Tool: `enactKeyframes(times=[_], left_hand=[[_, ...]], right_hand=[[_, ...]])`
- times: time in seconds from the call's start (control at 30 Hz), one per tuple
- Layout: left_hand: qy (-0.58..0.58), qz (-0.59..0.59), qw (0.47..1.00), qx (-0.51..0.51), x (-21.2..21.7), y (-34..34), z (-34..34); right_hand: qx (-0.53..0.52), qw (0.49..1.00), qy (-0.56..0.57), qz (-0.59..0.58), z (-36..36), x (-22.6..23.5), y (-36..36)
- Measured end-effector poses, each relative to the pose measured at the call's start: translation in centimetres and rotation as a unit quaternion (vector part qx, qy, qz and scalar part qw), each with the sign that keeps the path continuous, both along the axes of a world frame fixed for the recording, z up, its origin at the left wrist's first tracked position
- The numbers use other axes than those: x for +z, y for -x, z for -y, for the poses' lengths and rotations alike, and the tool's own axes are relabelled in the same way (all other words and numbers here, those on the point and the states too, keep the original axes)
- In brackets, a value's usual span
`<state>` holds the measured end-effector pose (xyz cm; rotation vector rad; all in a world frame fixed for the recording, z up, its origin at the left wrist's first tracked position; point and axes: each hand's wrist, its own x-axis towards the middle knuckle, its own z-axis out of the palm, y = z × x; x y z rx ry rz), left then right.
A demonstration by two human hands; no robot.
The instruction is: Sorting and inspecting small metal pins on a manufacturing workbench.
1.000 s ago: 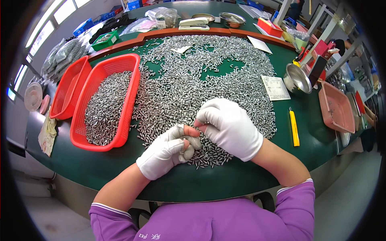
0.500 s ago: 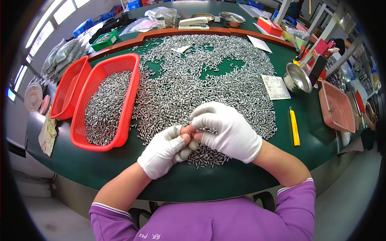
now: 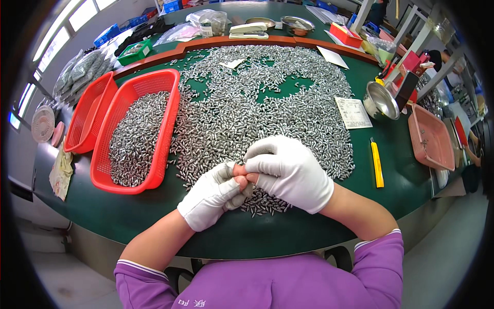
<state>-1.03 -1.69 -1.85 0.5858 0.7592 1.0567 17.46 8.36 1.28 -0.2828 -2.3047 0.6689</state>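
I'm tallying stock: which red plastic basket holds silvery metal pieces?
The perforated red plastic basket nearer the white-gloved left hand: silvery pieces lie inside; the red basket further left shows none.

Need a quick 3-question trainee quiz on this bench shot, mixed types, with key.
1. Open: Which yellow tool lies on the green table to the right of the pile of small metal parts?
2. True or false: The red basket holding metal parts stands to the right of the pile.
3. Fill in: The left hand and right hand wear ____ gloves, with some fingers bare at the tip.

Key:
1. A yellow cutter.
2. False; the red basket stands to its left.
3. White.
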Motion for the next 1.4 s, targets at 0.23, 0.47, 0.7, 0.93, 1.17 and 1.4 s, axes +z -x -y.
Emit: enactKeyframes(times=[0.23, 0.47, 0.7, 0.93, 1.17, 1.4], left_hand=[[-0.018, -0.054, 0.998, 0.015, 0.6, 0.0, 0.2], [-0.051, -0.069, 0.996, 0.018, 0.6, -0.1, 0.2], [-0.042, -0.004, 0.999, -0.009, 0.2, 0.2, 0.0], [0.006, 0.042, 0.998, -0.036, 0.3, 0.2, 0.0], [0.006, -0.020, 1.000, 0.016, 0.4, -0.3, 0.0], [-0.009, -0.029, 0.999, 0.012, 0.3, -0.1, 0.0]], right_hand=[[-0.187, 0.938, -0.085, 0.280, -1.4, -0.8, -1.3], [-0.177, 0.935, -0.073, 0.299, -1.9, -1.7, -1.0], [-0.126, 0.986, -0.015, 0.106, -1.7, -0.4, -0.6], [-0.030, 0.998, -0.042, 0.044, 0.0, 0.8, -0.1], [0.026, 0.995, 0.092, 0.033, 0.0, -0.4, 0.0], [-0.168, 0.948, -0.058, 0.262, -1.7, -0.8, -1.3]])
